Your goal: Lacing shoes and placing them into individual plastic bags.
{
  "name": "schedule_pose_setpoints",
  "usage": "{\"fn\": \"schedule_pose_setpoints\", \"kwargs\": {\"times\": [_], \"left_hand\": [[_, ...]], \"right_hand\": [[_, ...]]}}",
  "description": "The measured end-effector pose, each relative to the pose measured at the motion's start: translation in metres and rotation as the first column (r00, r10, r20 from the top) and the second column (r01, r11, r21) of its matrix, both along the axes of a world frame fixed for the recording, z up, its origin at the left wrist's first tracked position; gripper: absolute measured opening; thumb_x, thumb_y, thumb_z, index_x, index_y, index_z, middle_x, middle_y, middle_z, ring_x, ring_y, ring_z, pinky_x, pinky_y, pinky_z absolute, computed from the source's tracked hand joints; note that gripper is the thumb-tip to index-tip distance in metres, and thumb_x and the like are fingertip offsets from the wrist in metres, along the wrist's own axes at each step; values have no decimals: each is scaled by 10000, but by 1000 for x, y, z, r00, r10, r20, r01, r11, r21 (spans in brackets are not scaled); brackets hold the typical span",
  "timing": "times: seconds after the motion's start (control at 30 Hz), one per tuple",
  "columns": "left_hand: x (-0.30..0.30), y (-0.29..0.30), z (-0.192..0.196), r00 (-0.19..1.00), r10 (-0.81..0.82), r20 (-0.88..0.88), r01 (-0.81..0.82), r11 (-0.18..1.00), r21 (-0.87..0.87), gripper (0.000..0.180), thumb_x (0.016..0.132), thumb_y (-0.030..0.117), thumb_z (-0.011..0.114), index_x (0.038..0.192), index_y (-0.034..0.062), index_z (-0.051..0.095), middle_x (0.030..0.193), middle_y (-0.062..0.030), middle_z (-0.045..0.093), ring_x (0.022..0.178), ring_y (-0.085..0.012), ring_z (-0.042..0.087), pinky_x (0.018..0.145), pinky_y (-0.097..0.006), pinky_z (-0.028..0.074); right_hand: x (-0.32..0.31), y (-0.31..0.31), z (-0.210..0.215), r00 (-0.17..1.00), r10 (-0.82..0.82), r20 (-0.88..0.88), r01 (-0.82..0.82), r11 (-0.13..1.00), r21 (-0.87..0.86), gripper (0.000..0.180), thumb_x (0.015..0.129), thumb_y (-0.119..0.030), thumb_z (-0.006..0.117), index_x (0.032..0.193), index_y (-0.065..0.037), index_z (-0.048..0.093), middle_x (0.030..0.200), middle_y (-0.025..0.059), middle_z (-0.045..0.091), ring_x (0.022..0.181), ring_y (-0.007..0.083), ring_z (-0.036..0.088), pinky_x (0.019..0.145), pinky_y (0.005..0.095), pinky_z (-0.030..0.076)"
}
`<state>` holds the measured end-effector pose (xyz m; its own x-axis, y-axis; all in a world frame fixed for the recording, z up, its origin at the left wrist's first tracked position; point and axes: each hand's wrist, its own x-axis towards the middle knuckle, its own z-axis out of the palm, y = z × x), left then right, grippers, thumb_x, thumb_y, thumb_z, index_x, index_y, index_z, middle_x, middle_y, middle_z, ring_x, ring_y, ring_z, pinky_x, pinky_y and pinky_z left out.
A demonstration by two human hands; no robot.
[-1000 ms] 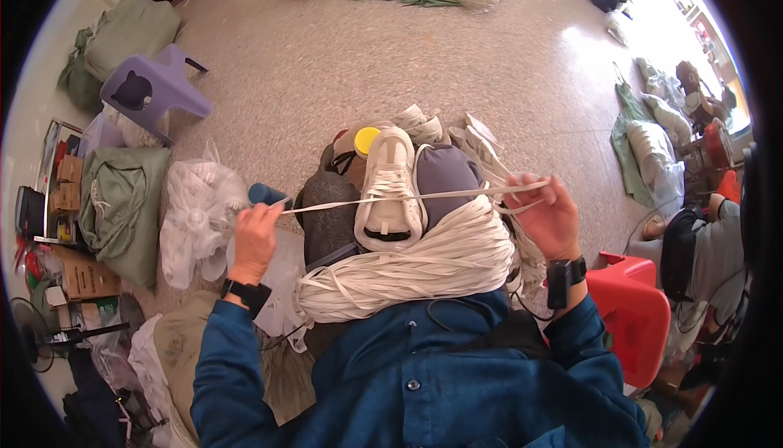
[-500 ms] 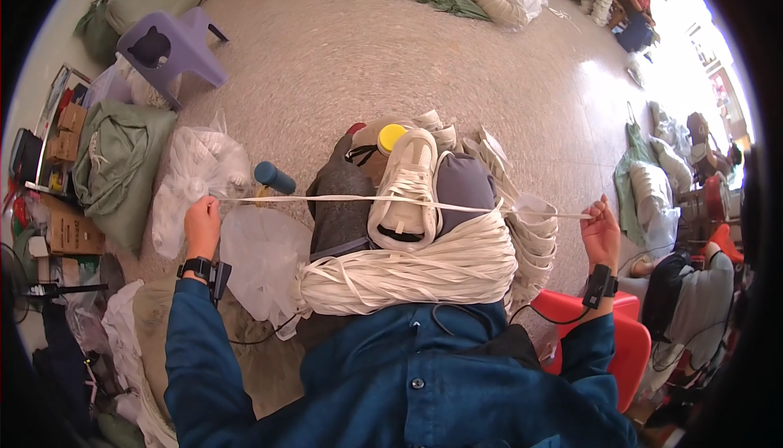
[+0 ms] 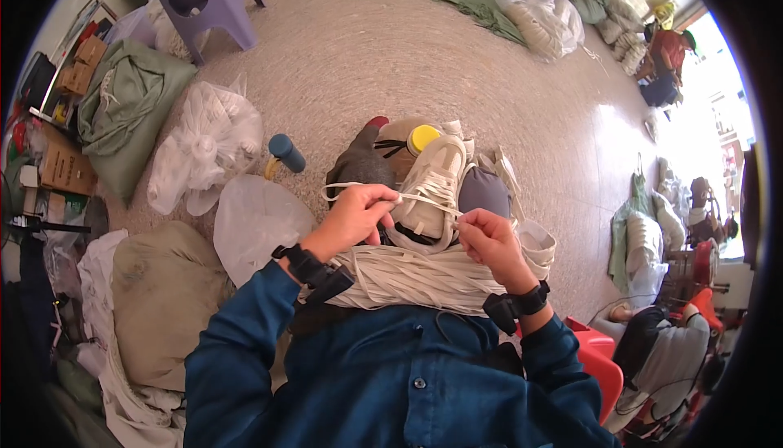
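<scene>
Speckled floor (image 3: 359, 65) stretches away to the far side, with a purple stool (image 3: 238, 4) at far left, a green sack (image 3: 134, 114) left of that, and a person in red (image 3: 673, 55) by the bright opening at far right. Now to the middle: a cream shoe (image 3: 440, 163), toe pointing far, opening near, sits right in front of the wearer, a thick bundle of white laces (image 3: 416, 278) lying just on its near side. And both hands are in on it! Left hand (image 3: 352, 218), thumb and forefinger pinching a white lace (image 3: 424, 200), a loop of it curling out to the left. Right hand (image 3: 489, 244), fingers bunched, pinching the lace too, just right of the shoe's opening; the short stretch between them crosses over the shoe. Beside the toe, on the left, a yellow lid (image 3: 424, 136). Further left, a blue bottle (image 3: 287, 153) on the floor, then a clear plastic bag (image 3: 208, 142). Near right, a red stool (image 3: 599, 375).
</scene>
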<state>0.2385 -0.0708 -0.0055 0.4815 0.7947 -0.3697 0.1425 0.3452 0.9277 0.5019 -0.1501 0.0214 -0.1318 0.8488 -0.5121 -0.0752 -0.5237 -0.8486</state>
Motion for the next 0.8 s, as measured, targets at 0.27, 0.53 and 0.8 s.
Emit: {"fn": "schedule_pose_setpoints", "kwargs": {"times": [0.27,0.53,0.8], "left_hand": [[9,-1,-15,993,56,100,-44,992,-118,164,971,151,598,1031,-1,608,694,-29,629,491,-69,543,458,-217,457],[19,12,-27,997,62,-54,-28,873,488,140,948,120,629,910,-15,628,680,-15,610,516,-56,558,448,-217,445],[32,14,-24,989,142,50,-147,982,116,125,951,91,611,929,-31,624,697,-25,623,496,-39,544,439,-211,490]], "right_hand": [[-47,27,3,918,193,346,-285,929,237,92,929,-60,595,965,24,612,782,21,611,579,69,576,510,236,461],[-43,41,-7,986,61,157,-84,986,144,134,966,-96,574,1022,23,599,990,78,644,621,84,611,501,222,511],[-18,22,-6,978,-108,178,86,988,126,109,960,-132,617,965,-23,622,705,-43,572,612,23,490,535,181,377]]}}
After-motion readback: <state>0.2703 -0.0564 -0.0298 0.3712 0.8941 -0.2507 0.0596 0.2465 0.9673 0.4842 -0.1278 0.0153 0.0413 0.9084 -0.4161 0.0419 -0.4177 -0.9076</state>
